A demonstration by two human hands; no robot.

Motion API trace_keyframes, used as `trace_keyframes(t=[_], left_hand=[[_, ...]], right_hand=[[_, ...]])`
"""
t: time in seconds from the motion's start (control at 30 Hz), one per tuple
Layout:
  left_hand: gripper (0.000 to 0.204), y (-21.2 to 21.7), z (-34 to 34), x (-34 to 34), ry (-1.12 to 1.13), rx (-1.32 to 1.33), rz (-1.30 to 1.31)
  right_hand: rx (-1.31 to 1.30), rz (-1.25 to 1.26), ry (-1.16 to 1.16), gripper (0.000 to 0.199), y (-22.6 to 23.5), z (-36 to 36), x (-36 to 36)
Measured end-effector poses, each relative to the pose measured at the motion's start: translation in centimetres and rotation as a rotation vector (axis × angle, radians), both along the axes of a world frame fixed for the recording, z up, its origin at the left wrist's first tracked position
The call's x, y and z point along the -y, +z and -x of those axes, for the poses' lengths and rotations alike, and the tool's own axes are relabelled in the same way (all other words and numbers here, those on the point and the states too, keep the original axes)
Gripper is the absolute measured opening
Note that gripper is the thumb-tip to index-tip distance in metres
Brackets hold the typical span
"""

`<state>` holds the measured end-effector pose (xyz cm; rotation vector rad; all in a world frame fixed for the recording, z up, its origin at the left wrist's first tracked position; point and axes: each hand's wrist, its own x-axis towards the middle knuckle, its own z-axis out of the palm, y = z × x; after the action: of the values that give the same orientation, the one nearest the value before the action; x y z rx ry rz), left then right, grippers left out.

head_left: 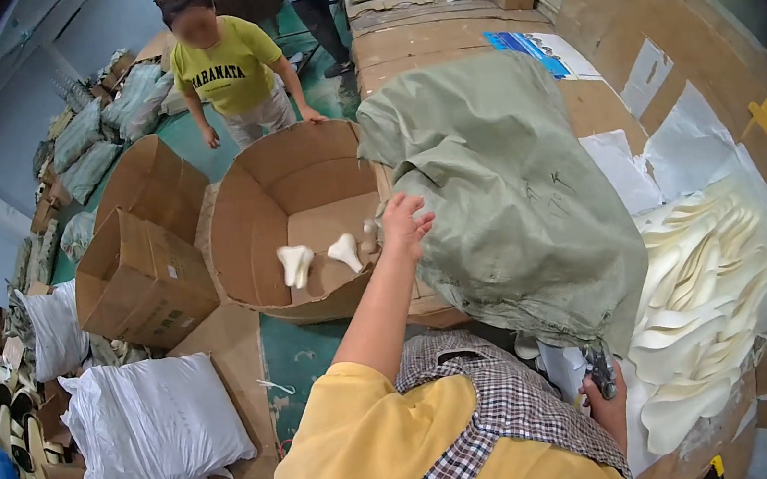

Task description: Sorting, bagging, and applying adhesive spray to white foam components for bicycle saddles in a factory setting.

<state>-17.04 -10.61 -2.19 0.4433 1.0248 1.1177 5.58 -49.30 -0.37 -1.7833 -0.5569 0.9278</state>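
My left hand [405, 222] is stretched out over the rim of a big open cardboard box [239, 249], fingers spread and holding nothing. Just left of it, two small cream-white shaped pieces [295, 263] [343, 250] are inside the box, seemingly in mid-air. My right hand [608, 399] is low by my body, closed around a dark metal tool [599, 368]. A large grey-green woven sack [504, 195] lies between my hands on the table. A pile of flat cream-white cut pieces [710, 293] spreads to the right of it.
Another person in a yellow shirt [230, 66] leans with one hand on the box's far rim. A second open cardboard box [141, 271] and a full white sack [151, 420] stand on the floor at left. Cardboard sheets [435, 39] cover the long table.
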Motion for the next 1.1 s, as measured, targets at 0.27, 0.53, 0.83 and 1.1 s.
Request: trace_keyframes(t=[0.27, 0.53, 0.83, 1.1], left_hand=[[0.035, -1.7, -6.3, 2.3, -0.474, -0.230, -0.028], [0.031, -3.0, -18.5, 8.0, -1.159, -0.302, -0.222], [0.046, -6.7, -32.1, 18.3, -1.307, -0.422, -1.854], [0.043, -18.7, -21.4, -3.5, -1.705, -1.233, -1.415]], right_hand=[[0.058, -0.075, -0.028, 0.057, -2.0, -0.6, 1.5], [0.125, -0.060, -0.397, 0.052, 4.9, 3.0, 7.1], [0.033, -0.320, -0.806, 0.053, 9.5, 10.3, 13.6], [0.256, -0.428, -1.043, 0.054, 11.8, 10.4, 12.7]])
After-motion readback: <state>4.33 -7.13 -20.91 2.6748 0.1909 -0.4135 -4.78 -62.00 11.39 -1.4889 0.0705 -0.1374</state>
